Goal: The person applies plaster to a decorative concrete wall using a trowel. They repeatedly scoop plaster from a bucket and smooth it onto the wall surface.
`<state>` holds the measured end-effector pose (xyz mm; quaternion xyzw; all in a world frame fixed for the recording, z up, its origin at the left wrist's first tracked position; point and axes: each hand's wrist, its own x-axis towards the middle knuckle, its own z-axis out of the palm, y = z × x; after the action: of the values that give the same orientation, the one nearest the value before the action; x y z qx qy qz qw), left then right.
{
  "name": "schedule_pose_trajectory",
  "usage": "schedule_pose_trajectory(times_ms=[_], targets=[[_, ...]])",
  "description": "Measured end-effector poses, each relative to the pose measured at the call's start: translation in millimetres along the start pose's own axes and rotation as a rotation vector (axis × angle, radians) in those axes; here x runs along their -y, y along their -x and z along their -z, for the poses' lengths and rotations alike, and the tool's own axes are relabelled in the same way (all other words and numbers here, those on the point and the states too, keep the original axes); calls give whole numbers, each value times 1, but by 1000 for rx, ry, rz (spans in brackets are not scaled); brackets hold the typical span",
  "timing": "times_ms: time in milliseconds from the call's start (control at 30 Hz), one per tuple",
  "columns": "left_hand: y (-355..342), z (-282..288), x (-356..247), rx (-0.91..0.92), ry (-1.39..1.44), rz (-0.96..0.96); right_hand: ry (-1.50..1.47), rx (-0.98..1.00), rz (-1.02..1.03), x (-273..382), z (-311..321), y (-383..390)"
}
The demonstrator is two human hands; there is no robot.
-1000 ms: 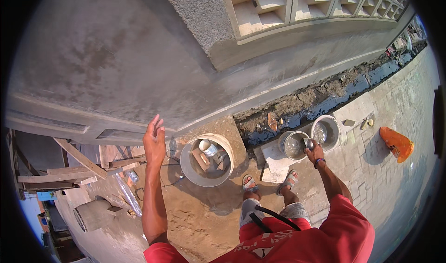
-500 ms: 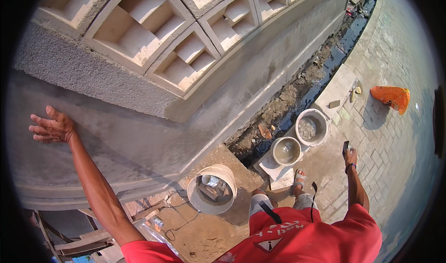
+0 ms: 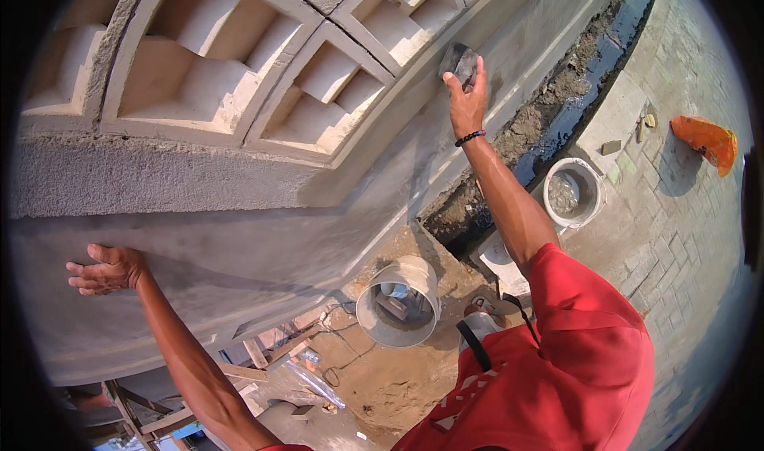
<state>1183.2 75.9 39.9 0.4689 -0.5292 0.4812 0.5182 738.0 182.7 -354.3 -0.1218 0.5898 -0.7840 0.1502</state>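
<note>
My right hand [image 3: 468, 105] is raised to the grey plastered wall [image 3: 231, 248], gripping a dark, flat, roughly rectangular piece [image 3: 458, 59] whose exact kind I cannot make out. It lies at the band just under the openwork vent blocks [image 3: 330, 93]. A dark bracelet circles the right wrist. At the far left my left hand [image 3: 107, 270] has its fingers spread and holds nothing. Its palm is turned to the wall below the rough ledge; whether it touches cannot be seen.
Below stands a bucket [image 3: 406, 292] with block pieces and a can inside. A pale bucket of cloudy water [image 3: 574, 194] sits beside the muddy drain trench [image 3: 549, 117]. An orange bag [image 3: 706, 143] lies on the paving. Scrap timber [image 3: 263, 355] is at lower left.
My right hand has swung from low over the paving up and left to the wall, carrying the dark piece. The left hand has shifted slightly down, and the view has turned.
</note>
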Motion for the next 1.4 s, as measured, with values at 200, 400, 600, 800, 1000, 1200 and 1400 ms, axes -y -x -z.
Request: schedule_pose_trajectory(times_ms=[200,400,600,800,1000,1200,1400], targets=[[-3,1,5,15,-28,-20,165,18,-84,5,-59,107],[-9,-1,0,33,-30,1,97,387,-232,-1,-52,232],[-4,6,-7,24,-9,-29,-53,-63,24,-3,-3,32],[2,2,5,39,-21,-122,240,-104,33,6,-31,24],[-4,-5,6,20,-17,-157,98,433,-344,-9,-67,257],[-8,-1,8,1,-24,-31,-26,60,-82,-5,-18,110],[1,6,-8,8,1,29,182,-92,105,5,-24,0]])
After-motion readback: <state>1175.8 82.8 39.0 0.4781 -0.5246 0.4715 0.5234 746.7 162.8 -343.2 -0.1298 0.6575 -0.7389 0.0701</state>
